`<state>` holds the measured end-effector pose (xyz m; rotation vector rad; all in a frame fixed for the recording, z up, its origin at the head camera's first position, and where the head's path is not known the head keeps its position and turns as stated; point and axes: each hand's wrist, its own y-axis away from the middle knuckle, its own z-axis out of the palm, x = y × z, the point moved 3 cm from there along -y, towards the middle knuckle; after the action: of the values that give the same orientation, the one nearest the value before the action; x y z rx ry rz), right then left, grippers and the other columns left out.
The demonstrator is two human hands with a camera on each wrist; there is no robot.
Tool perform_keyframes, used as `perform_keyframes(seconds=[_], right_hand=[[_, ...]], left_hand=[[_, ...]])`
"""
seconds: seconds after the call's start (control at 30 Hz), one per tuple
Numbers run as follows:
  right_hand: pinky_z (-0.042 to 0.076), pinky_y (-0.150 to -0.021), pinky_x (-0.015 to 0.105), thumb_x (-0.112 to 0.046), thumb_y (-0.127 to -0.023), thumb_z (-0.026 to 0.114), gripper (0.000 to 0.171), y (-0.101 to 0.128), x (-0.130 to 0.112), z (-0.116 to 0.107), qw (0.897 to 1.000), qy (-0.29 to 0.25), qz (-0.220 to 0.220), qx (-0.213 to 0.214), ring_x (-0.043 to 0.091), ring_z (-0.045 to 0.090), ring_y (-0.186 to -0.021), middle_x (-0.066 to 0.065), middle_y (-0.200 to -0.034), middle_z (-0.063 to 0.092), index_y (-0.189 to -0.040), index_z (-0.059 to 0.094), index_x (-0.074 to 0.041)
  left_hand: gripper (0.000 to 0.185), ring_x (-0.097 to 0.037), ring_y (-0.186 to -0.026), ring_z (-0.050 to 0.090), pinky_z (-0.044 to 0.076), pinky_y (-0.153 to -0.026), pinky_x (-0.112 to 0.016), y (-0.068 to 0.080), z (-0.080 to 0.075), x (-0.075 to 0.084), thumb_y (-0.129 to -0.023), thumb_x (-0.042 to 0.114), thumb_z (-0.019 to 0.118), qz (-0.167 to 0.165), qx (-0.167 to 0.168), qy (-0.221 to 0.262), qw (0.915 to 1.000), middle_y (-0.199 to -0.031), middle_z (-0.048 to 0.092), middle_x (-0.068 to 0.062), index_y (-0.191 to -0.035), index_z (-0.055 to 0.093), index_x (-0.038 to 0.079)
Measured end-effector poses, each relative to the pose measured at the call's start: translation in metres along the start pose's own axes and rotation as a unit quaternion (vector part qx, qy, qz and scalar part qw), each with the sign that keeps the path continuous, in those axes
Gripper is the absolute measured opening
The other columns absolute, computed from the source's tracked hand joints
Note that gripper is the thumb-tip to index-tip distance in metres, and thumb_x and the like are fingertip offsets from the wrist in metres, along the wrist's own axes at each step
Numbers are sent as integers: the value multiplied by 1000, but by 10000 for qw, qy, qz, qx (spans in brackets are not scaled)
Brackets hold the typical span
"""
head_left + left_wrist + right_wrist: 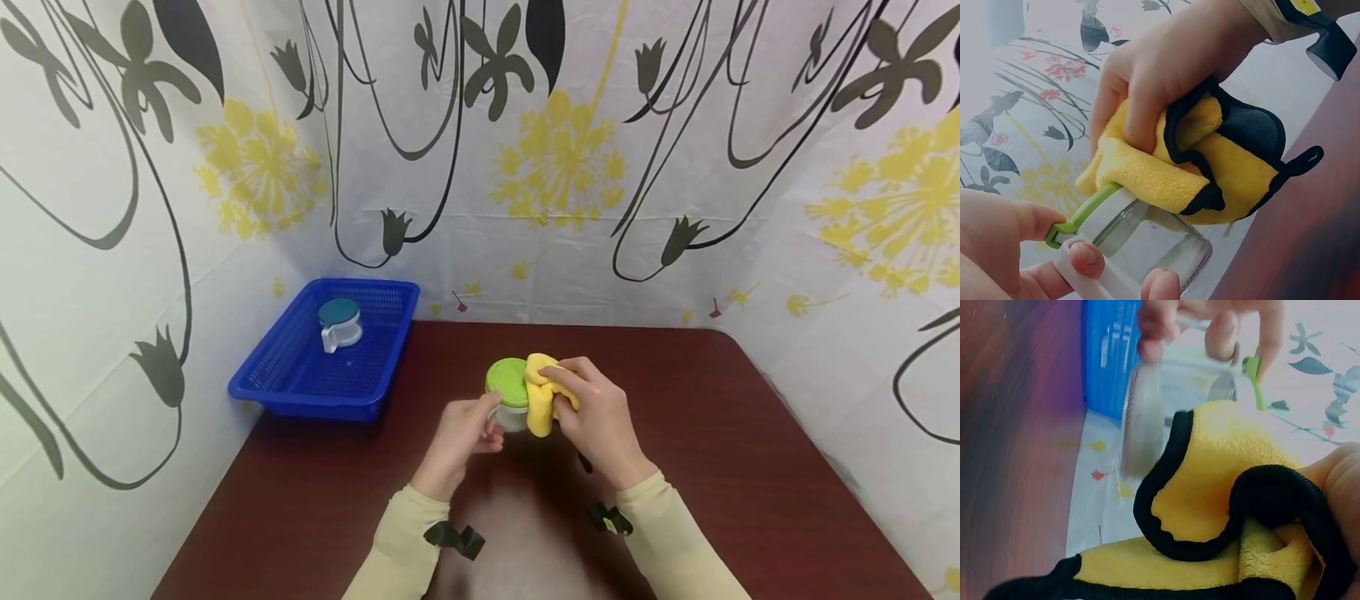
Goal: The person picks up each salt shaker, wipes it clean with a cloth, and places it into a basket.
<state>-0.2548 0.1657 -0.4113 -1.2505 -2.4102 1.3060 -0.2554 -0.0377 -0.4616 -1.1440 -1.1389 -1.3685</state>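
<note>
A small glass jar [514,414] with a green lid [507,380] is held between the two hands above the middle of the dark red surface [750,467]. The left hand [465,433] is on the jar's left side, its fingers curled round the white handle [1088,281] and the glass. The right hand [596,412] is on the jar's right side, gripping a yellow cloth [542,398] with black trim and pressing it against the side of the jar, just under the lid's rim. In the left wrist view the cloth is folded over the jar's shoulder, with the right fingers bunched into it. The right wrist view is blurred; it shows the cloth close up and the jar beyond it. At the far left corner of the surface stands a blue basket [300,392], well apart from the hands, holding a second jar with a dark teal lid [339,323]
</note>
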Motion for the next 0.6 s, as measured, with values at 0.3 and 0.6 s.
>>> perform_keyframes(seconds=[0.3, 0.6], right_hand=[[55, -70, 32, 0, -81, 67, 40, 2, -22, 6, 9987, -316, -314, -245, 13, 61, -91, -2, -111, 62, -116, 74, -18], [54, -71, 34, -1, -80, 67, 38, 3, -32, 8, 9982, -146, -519, -281, 17, 59, -93, 0, -110, 62, -114, 74, -17]], left_hand=[[50, -18, -55, 60, 59, -59, -36, 1, 1, 1, -93, 38, 66, -18, 125, 9, 9999, -61, 55, -9, -62, 50, 2], [47, -21, -55, 60, 60, -62, -43, 2, 3, -2, -93, 37, 65, -5, 218, -177, 9996, -60, 49, -4, -62, 50, 5]])
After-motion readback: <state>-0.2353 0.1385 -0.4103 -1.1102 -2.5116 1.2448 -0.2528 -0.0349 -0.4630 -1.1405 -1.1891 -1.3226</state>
